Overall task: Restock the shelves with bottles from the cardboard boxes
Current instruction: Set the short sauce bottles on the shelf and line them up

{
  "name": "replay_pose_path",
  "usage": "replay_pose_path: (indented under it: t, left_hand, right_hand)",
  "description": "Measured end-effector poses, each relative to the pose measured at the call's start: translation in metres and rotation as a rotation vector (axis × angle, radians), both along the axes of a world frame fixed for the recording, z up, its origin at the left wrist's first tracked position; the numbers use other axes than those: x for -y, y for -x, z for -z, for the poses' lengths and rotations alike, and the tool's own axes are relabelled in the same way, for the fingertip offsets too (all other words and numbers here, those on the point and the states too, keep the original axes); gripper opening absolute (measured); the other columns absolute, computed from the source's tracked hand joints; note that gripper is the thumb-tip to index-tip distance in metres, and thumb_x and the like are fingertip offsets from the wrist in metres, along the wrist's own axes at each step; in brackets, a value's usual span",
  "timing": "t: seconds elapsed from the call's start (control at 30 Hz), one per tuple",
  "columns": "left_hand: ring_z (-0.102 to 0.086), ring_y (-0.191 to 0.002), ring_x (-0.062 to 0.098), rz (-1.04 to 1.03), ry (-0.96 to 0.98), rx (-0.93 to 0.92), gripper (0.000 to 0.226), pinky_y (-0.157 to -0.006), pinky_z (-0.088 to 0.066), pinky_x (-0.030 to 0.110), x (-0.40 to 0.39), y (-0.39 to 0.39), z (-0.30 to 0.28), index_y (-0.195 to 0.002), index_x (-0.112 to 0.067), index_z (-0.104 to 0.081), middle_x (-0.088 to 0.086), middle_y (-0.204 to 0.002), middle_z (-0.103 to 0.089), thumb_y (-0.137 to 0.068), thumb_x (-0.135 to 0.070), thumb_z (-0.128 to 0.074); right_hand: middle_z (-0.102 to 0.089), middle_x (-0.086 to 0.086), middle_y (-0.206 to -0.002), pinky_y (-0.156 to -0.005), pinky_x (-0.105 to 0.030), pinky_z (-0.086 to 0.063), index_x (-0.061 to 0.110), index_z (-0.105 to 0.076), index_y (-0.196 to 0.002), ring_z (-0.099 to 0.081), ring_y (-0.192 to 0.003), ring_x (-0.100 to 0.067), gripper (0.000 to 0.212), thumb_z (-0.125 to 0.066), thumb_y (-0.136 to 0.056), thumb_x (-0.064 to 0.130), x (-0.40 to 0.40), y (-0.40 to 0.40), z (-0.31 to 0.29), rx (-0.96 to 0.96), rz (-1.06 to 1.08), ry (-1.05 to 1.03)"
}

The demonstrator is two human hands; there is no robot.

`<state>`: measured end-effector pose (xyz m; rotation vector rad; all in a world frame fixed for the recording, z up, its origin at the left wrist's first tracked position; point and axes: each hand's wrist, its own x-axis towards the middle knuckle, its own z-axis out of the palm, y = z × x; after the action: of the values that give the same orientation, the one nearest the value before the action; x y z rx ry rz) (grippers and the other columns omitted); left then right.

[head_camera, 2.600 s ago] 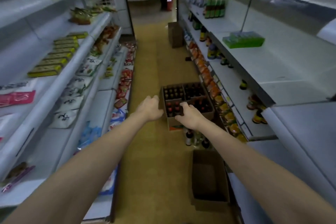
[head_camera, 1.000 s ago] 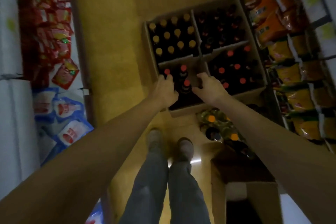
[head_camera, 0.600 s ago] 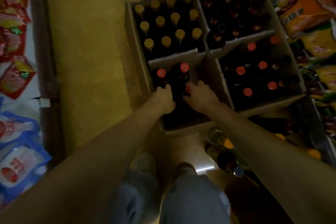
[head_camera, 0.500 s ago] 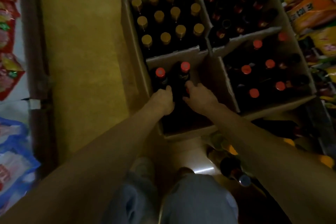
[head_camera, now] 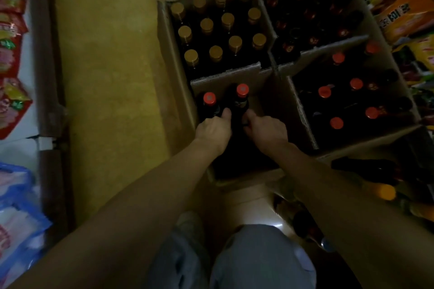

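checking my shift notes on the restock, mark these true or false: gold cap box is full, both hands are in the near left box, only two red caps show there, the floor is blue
1. The gold-capped bottles fill their box. True.
2. The left hand and right hand are both in the near-left box. True.
3. Five red-capped bottles stand there. False: two red-capped bottles show.
4. The floor is blue. False: it is yellow.

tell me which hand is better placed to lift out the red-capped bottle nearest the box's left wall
Left. The left hand already sits against that red-capped dark glass bottle by the cardboard box wall; the right hand is at the neighbouring red-capped bottle.
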<state>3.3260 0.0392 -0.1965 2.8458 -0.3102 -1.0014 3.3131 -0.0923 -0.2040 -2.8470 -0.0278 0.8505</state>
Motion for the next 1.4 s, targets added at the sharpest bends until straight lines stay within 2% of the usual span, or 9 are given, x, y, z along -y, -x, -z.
replay_pose_path:
  t: [0.27,0.6,0.7,0.8,0.93,1.0,1.13,1.3,1.4]
  left_hand:
    - [-0.054,-0.084,0.033,0.057,0.118,0.139,0.031,-0.061,-0.036,0.037,-0.002,0.006,-0.119,-0.129,-0.014,-0.034,0.015,-0.098,-0.059,-0.101,-0.027,-0.038]
    - [-0.04,-0.062,0.025,0.121,0.183,0.312,0.023,-0.05,-0.027,0.032,0.005,-0.001,-0.367,-0.115,-0.01,-0.041,0.006,-0.069,-0.044,-0.101,-0.027,-0.036]
    - [-0.047,-0.073,0.032,0.205,0.207,0.284,0.029,-0.058,-0.033,0.034,0.011,-0.011,-0.445,-0.121,-0.009,-0.043,0.012,-0.083,-0.053,-0.099,-0.027,-0.043]
    - [-0.048,-0.081,0.033,0.312,0.21,0.281,0.024,-0.063,-0.035,0.034,0.018,-0.018,-0.522,-0.114,-0.012,-0.046,0.014,-0.093,-0.051,-0.097,-0.029,-0.047]
    - [-0.054,-0.094,0.034,0.43,0.246,0.404,0.015,-0.067,-0.036,0.032,0.027,-0.023,-0.622,-0.094,-0.019,-0.046,0.014,-0.1,-0.057,-0.09,-0.031,-0.054]
    - [-0.055,-0.092,0.032,0.486,0.26,0.467,0.02,-0.066,-0.036,0.031,0.033,-0.021,-0.676,-0.086,-0.016,-0.044,0.008,-0.091,-0.053,-0.09,-0.032,-0.054]
    - [-0.045,-0.063,0.021,0.577,0.31,0.571,0.024,-0.053,-0.031,0.028,0.045,-0.011,-0.781,-0.076,-0.016,-0.045,0.001,-0.071,-0.043,-0.092,-0.031,-0.055]
    - [-0.042,-0.067,0.023,0.679,0.377,0.736,0.034,-0.049,-0.026,0.03,0.065,0.005,-0.893,-0.064,-0.016,-0.036,0.002,-0.064,-0.04,-0.09,-0.028,-0.054]
    - [-0.047,-0.063,0.023,0.69,0.493,0.778,0.031,-0.049,-0.033,0.028,0.076,0.022,-0.95,-0.064,-0.015,-0.041,0.004,-0.066,-0.047,-0.086,-0.03,-0.058]
  right_hand:
    - [-0.064,-0.014,-0.093,-0.06,-0.034,-0.035,0.018,-0.049,-0.12,-0.062,-0.088,-0.035,0.026,-0.043,-0.099,0.032,0.013,0.022,-0.116,0.203,0.075,-0.11]
    - [-0.045,-0.001,-0.065,-0.052,-0.033,-0.028,0.017,-0.051,-0.102,-0.058,-0.073,-0.033,0.014,-0.044,-0.096,0.028,0.032,0.028,-0.377,0.405,0.037,-0.038]
    - [-0.042,0.0,-0.059,-0.045,-0.032,-0.023,0.019,-0.042,-0.088,-0.054,-0.065,-0.031,0.011,-0.045,-0.095,0.027,0.032,0.028,-0.453,0.436,0.015,-0.005]
    - [-0.045,-0.001,-0.062,-0.051,-0.033,-0.033,0.019,-0.043,-0.082,-0.055,-0.07,-0.029,0.016,-0.048,-0.093,0.03,0.031,0.027,-0.527,0.479,0.062,0.018]
    - [-0.061,-0.01,-0.089,-0.064,-0.034,-0.039,0.019,-0.058,-0.089,-0.059,-0.09,-0.034,0.016,-0.052,-0.089,0.034,0.035,0.031,-0.629,0.593,0.209,0.044]
    - [-0.058,-0.01,-0.085,-0.063,-0.033,-0.036,0.019,-0.051,-0.077,-0.058,-0.089,-0.034,0.018,-0.052,-0.089,0.033,0.037,0.039,-0.68,0.658,0.24,0.041]
    - [-0.052,-0.006,-0.081,-0.064,-0.032,-0.035,0.02,-0.041,-0.066,-0.052,-0.083,-0.028,0.028,-0.054,-0.088,0.031,0.044,0.063,-0.778,0.75,0.319,0.041]
    - [-0.045,-0.002,-0.066,-0.059,-0.031,-0.032,0.017,-0.043,-0.065,-0.048,-0.076,-0.027,0.028,-0.055,-0.087,0.029,0.061,0.099,-0.884,0.835,0.406,0.09]
    - [-0.048,-0.004,-0.068,-0.061,-0.034,-0.037,0.012,-0.05,-0.072,-0.05,-0.076,-0.027,0.024,-0.055,-0.087,0.03,0.07,0.129,-0.939,0.871,0.429,0.156]
